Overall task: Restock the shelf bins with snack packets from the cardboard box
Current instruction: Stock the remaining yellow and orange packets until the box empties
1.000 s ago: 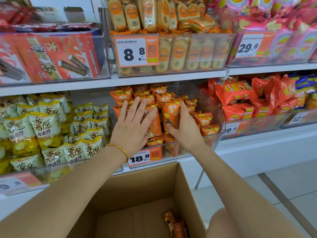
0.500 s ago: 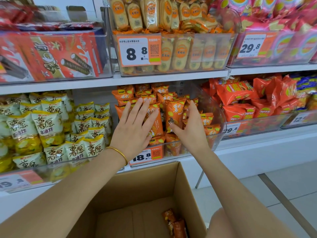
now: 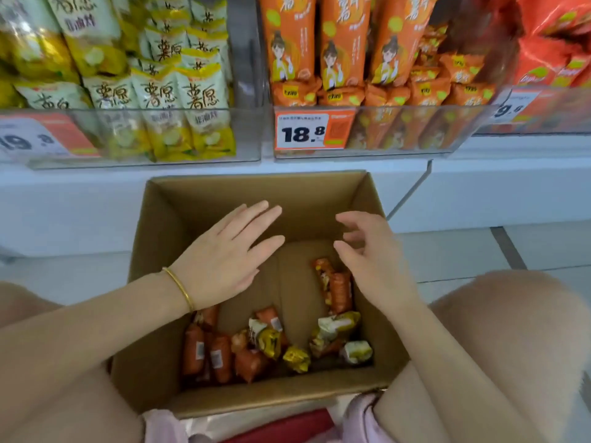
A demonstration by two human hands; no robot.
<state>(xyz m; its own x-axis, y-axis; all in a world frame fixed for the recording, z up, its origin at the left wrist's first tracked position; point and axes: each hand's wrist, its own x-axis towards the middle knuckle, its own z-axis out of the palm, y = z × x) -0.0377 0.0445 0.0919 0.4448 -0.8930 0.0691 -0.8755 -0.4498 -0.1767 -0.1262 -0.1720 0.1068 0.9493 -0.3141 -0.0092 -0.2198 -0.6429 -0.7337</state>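
Here both hands hover over the open cardboard box [image 3: 153, 238], holding nothing. The left hand [image 3: 224, 254] is flat, fingers straight and slightly spread, with a gold bangle [image 3: 180, 287] at its wrist. The right hand [image 3: 374, 260] has loosely curled fingers. Orange and yellow snack packets [image 3: 252, 350] lie scattered on the box floor. Behind stand full clear shelf bins [image 3: 399, 129], one bearing an 18.8 price tag [image 3: 303, 132].

White shelf [image 3: 80, 193], clear bins [image 3: 249, 135] resting on it

Cardboard box [image 3: 153, 251] floor bare at far end, snack packets [image 3: 220, 356] crowding near end.
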